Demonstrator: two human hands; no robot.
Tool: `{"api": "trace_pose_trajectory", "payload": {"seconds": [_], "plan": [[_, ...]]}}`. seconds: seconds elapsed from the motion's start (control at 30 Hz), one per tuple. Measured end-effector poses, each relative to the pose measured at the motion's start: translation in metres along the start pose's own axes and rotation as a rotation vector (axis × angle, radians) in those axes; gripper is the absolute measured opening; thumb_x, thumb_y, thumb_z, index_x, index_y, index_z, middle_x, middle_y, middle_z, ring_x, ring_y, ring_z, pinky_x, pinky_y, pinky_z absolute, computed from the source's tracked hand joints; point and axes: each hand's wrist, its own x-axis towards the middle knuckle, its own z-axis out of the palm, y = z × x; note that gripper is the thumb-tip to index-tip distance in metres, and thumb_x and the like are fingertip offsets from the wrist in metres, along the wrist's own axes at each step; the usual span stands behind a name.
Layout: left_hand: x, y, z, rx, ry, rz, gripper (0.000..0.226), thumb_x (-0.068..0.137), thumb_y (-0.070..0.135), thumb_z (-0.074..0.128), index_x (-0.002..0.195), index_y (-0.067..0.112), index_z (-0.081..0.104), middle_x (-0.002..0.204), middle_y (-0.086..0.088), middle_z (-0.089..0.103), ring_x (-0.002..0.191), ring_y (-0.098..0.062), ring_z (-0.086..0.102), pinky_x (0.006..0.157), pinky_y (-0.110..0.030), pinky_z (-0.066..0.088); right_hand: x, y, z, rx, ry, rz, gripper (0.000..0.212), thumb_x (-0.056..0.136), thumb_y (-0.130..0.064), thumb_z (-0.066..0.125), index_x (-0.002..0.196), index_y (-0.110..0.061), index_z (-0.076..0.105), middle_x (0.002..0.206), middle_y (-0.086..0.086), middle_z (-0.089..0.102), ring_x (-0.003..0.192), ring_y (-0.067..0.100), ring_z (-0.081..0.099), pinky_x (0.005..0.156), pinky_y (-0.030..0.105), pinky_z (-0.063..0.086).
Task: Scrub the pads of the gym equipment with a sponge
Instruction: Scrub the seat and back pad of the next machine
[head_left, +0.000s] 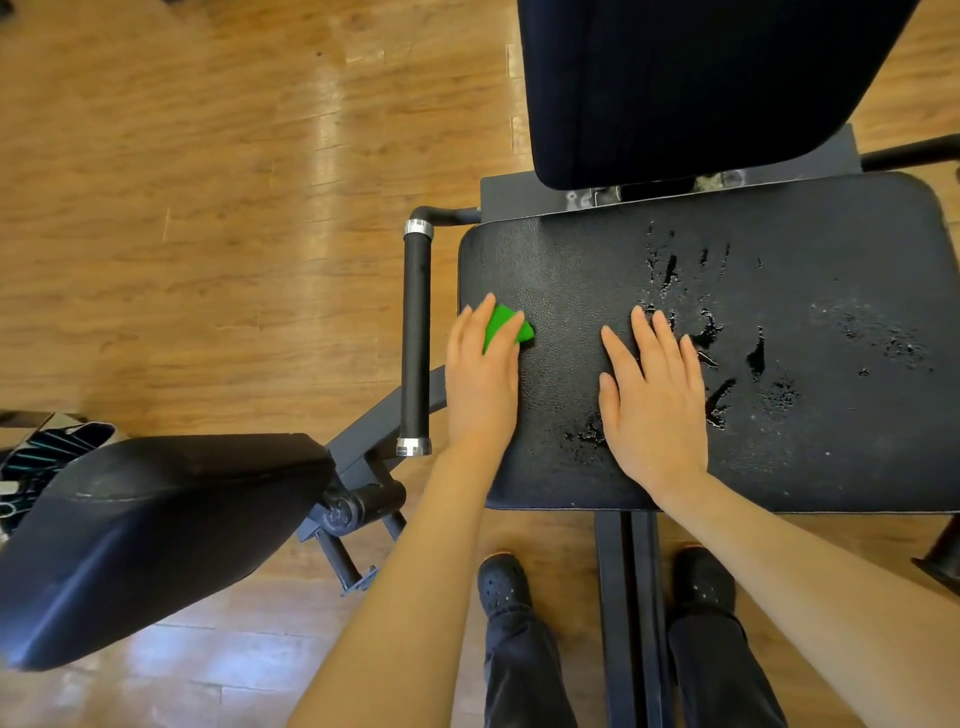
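A black seat pad (810, 291) of a gym machine lies in front of me, wet with streaks and droplets across its middle and right. My left hand (480, 379) presses a green sponge (506, 325) flat onto the pad's left edge with straight fingers. My right hand (654, 395) rests flat on the pad, fingers straight and spread, beside the wet patch. The black back pad (691, 88) rises behind the seat. A third black pad (156, 525) sits low at the left.
A black handle bar with silver ends (416, 338) runs along the seat's left side, close to my left hand. The machine's frame beam (631, 613) passes between my two shoes. Wooden floor (208, 208) surrounds the machine. A patterned bag (31, 462) lies at the far left.
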Motion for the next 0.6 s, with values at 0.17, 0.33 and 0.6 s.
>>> {"api": "trace_pose_trajectory", "payload": {"seconds": [0.17, 0.33, 0.6], "plan": [[0.013, -0.003, 0.004, -0.049, 0.010, -0.045, 0.031, 0.090, 0.001, 0.057, 0.119, 0.004, 0.066, 0.139, -0.021, 0.050, 0.133, -0.043, 0.040, 0.110, -0.047, 0.033, 0.000, 0.000, 0.001, -0.005, 0.001, -0.002, 0.049, 0.099, -0.030, 0.028, 0.143, -0.014, 0.043, 0.154, 0.014, 0.031, 0.145, 0.029, 0.020, 0.118, 0.047, 0.017], [-0.036, -0.001, -0.004, -0.075, 0.020, -0.111, 0.034, 0.091, 0.001, 0.057, 0.124, 0.008, 0.063, 0.145, -0.016, 0.045, 0.138, -0.036, 0.036, 0.115, -0.038, 0.026, 0.000, -0.001, 0.002, 0.000, 0.004, -0.001, 0.049, 0.099, -0.030, 0.028, 0.143, -0.014, 0.043, 0.154, 0.014, 0.031, 0.145, 0.029, 0.020, 0.118, 0.047, 0.017], [-0.062, -0.003, -0.014, -0.090, 0.032, -0.151, 0.029, 0.094, 0.011, 0.053, 0.120, 0.006, 0.065, 0.141, -0.017, 0.048, 0.135, -0.036, 0.039, 0.111, -0.046, 0.031, 0.000, 0.000, 0.003, 0.017, 0.015, -0.003, 0.049, 0.099, -0.030, 0.029, 0.143, -0.014, 0.043, 0.154, 0.015, 0.031, 0.145, 0.030, 0.021, 0.118, 0.046, 0.015]]}}
